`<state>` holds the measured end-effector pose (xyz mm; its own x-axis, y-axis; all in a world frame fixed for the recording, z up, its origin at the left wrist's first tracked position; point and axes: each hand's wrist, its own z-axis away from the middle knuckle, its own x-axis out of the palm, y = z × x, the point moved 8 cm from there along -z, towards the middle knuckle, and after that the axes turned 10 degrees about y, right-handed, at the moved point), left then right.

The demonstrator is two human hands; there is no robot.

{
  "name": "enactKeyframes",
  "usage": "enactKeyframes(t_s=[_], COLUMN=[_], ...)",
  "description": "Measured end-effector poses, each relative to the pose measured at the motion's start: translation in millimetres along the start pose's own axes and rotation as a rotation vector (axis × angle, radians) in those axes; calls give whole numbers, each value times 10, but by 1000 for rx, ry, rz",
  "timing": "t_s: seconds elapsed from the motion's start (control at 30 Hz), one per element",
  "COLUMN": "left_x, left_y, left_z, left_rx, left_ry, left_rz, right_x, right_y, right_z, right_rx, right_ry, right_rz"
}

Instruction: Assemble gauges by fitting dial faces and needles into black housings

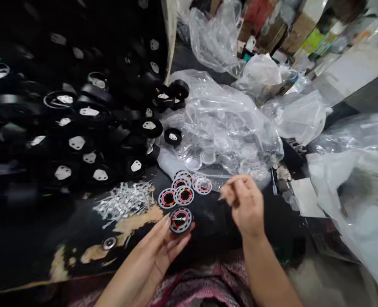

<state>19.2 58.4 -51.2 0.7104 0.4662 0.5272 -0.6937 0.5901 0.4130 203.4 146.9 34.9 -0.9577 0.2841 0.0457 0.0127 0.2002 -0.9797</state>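
A small round black gauge (181, 220) with a grey, red and black dial and a white pointer is held in my left hand (165, 245), its face turned up. My right hand (245, 204) is raised to the right of it, fingers curled together; a small dark thing seems to show at the fingertips, too blurred to name. Just beyond the gauge lie several printed dial discs (184, 195), some overlapping. Left of them is a heap of small white pointers (128, 200). A clear plastic bag (221, 111) with clear round covers lies beyond the discs.
Many black round housings (89, 111) with white plates fill the left side. A metal ring (109, 243) lies near the worn front edge. At the right are a dark pen-like tool (274, 182), a white card (306, 198) and a white plastic bag (364, 213). Boxes and bags crowd the back.
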Motion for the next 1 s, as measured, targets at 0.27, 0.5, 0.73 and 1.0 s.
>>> enactKeyframes(t_s=[0.27,0.5,0.73,1.0], left_x=[30,58,-160,-163], left_y=[196,272,264,185], left_z=[107,90,60,-10], left_rx=[131,240,249,232], left_ry=[-10,28,245,197], left_rz=[43,-76,-108,-13], right_x=[-783,462,1103,1111], right_y=[26,-608,-288,-201], right_z=[-349,309,553,450], right_rx=[-147,-565,-677,-340], right_ry=[233,-409,-677,-680], right_rz=[301,752,936,866])
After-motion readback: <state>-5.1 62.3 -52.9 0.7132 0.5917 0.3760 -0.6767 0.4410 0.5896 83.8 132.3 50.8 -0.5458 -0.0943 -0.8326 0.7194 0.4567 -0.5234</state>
